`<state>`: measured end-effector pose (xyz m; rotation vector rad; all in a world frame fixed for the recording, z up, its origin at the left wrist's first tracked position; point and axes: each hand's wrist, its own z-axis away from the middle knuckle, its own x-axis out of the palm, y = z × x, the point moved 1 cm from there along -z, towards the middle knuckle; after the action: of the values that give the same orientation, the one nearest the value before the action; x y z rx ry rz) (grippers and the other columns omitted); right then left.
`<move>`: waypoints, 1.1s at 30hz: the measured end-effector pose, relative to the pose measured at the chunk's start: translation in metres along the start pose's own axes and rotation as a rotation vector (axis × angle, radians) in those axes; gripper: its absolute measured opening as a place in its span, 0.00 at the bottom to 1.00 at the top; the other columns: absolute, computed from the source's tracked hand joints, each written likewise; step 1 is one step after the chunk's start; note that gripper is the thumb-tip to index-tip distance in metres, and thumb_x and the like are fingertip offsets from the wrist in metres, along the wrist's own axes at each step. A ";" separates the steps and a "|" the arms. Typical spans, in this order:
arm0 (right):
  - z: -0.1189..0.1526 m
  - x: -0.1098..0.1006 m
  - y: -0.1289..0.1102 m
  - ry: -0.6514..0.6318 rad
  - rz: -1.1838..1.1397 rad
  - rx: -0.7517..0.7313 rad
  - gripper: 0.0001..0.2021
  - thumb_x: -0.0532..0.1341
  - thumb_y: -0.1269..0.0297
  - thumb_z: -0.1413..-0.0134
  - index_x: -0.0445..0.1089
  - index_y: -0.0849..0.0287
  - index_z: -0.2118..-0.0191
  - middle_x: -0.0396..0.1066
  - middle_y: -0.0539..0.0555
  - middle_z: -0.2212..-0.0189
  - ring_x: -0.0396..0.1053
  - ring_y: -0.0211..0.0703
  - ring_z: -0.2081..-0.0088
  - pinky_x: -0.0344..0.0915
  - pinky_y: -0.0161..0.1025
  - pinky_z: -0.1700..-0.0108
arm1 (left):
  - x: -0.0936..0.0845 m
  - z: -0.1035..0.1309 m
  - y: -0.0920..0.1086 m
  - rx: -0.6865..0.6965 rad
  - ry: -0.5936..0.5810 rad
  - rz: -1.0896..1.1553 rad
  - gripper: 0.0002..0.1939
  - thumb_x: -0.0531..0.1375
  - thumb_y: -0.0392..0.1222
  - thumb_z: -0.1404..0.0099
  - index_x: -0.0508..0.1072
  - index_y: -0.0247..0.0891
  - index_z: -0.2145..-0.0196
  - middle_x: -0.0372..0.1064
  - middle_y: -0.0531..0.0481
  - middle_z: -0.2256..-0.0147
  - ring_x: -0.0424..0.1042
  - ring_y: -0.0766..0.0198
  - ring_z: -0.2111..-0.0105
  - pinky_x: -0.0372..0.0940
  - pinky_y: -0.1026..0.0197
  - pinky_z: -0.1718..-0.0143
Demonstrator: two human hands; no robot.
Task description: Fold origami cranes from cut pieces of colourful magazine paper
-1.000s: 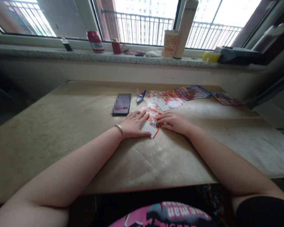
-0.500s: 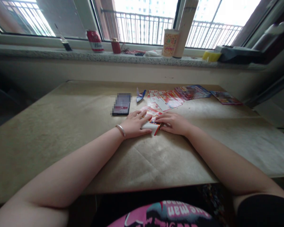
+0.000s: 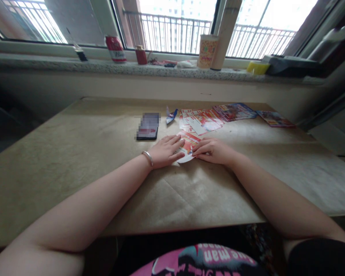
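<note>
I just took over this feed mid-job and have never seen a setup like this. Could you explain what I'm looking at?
There is no machine here: these are a person's two bare hands, seen by one camera worn on the head, looking forward and down.

On the table, the left hand lies flat on a red and white printed sheet. The right hand has its fingers at the sheet's right side, where the near edge curves; I can't tell how firm that grip is.

Beyond the hands lie a pixelated dark flat object, a small folded blue piece, overlapping printed sheets and colourful printed items farther right. A window sill behind holds a red and white can and a patterned cup.
</note>
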<state>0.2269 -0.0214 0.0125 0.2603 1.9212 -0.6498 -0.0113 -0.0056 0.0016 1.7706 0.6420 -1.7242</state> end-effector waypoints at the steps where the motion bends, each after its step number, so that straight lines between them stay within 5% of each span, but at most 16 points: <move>1: 0.000 -0.002 -0.001 -0.010 -0.019 0.011 0.10 0.59 0.64 0.40 0.79 0.53 0.60 0.79 0.53 0.60 0.74 0.41 0.58 0.67 0.39 0.52 | 0.000 0.000 0.000 -0.004 -0.006 0.021 0.36 0.43 0.60 0.29 0.52 0.33 0.33 0.43 0.38 0.32 0.44 0.51 0.32 0.41 0.52 0.34; 12: 0.001 -0.004 0.003 -0.141 -0.107 0.484 0.17 0.56 0.54 0.41 0.73 0.60 0.72 0.65 0.47 0.80 0.58 0.35 0.77 0.51 0.35 0.73 | 0.000 0.002 0.004 0.062 0.161 0.349 0.47 0.55 0.56 0.34 0.33 0.31 0.31 0.46 0.33 0.33 0.54 0.50 0.35 0.53 0.50 0.36; 17: -0.005 0.004 0.002 -0.017 -0.065 0.684 0.15 0.58 0.52 0.44 0.72 0.58 0.70 0.68 0.48 0.77 0.62 0.36 0.74 0.51 0.35 0.72 | 0.002 0.000 0.006 0.046 0.225 0.292 0.39 0.53 0.50 0.32 0.41 0.33 0.31 0.43 0.36 0.32 0.48 0.52 0.33 0.50 0.52 0.34; 24: -0.011 0.010 0.001 0.094 0.155 0.793 0.15 0.58 0.52 0.45 0.70 0.56 0.74 0.71 0.50 0.76 0.63 0.38 0.74 0.50 0.36 0.72 | 0.005 -0.002 0.006 0.129 0.140 0.192 0.25 0.51 0.48 0.29 0.60 0.45 0.36 0.41 0.43 0.32 0.55 0.51 0.36 0.52 0.49 0.35; 33: -0.012 0.012 0.006 0.156 0.219 0.789 0.12 0.59 0.52 0.45 0.73 0.55 0.67 0.74 0.50 0.72 0.66 0.39 0.72 0.53 0.35 0.70 | 0.006 -0.003 0.008 0.097 0.150 0.154 0.25 0.54 0.47 0.30 0.63 0.42 0.38 0.50 0.40 0.35 0.53 0.49 0.36 0.52 0.48 0.35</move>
<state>0.2154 -0.0116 0.0039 1.0228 1.6597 -1.2409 -0.0034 -0.0101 -0.0039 1.9761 0.4761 -1.5532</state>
